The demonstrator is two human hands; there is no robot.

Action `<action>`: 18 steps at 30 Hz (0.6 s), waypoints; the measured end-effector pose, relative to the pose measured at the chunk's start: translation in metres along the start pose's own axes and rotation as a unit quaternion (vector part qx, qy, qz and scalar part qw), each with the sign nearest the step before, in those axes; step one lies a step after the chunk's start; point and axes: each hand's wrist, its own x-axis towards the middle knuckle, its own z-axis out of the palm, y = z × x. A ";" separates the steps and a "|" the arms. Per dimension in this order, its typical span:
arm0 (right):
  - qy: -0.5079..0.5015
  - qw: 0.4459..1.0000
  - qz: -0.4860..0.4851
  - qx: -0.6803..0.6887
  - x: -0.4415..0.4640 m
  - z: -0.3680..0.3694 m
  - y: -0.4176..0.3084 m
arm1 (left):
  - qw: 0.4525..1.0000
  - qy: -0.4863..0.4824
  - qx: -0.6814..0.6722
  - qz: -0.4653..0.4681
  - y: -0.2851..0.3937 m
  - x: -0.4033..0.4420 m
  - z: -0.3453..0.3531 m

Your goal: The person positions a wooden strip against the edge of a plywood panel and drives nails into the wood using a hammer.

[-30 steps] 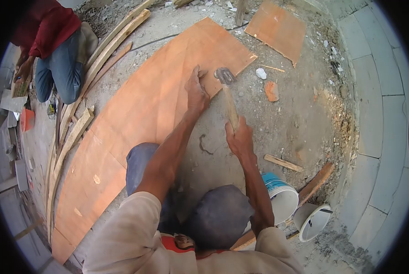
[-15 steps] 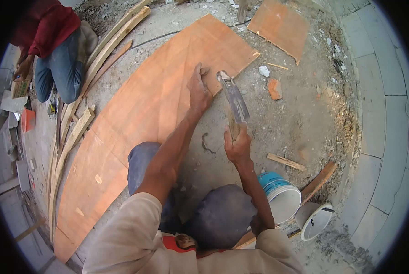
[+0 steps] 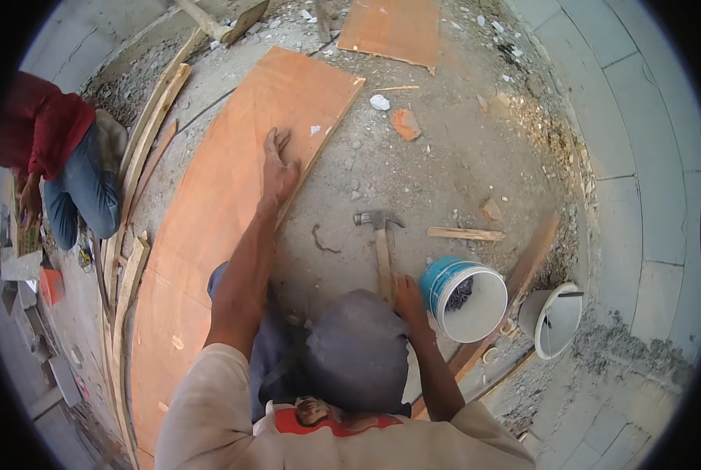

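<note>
My left hand (image 3: 278, 174) rests on a curved plywood sheet (image 3: 233, 149) near its right edge. Its fingers are apart and nothing is in them. A claw hammer (image 3: 382, 243) is low over or on the ground to the right of the sheet, head pointing away from me. At the lower end of its wooden handle is my right hand (image 3: 407, 298), its fingers curled in beside the handle. My knee partly hides those fingers. Right beside that hand stands a blue and white bucket (image 3: 438, 283) with small dark pieces inside, probably nails.
A second white bucket (image 3: 532, 317) leans open to the right. Loose wood pieces (image 3: 466, 233), a brick chunk (image 3: 404, 124) and a plywood offcut (image 3: 390, 31) lie around. Long timber strips (image 3: 127, 290) run along the left, where another person (image 3: 72, 164) kneels. A hoe (image 3: 229, 30) lies at the top.
My right hand has brought the hammer down and back towards my knee. My left hand stays on the plywood, its fingers more spread. The view has shifted to the right.
</note>
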 end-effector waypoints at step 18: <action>-0.058 0.948 0.038 -0.310 0.001 -0.110 0.131 | 0.976 -0.128 0.013 -0.175 0.079 -0.189 -0.043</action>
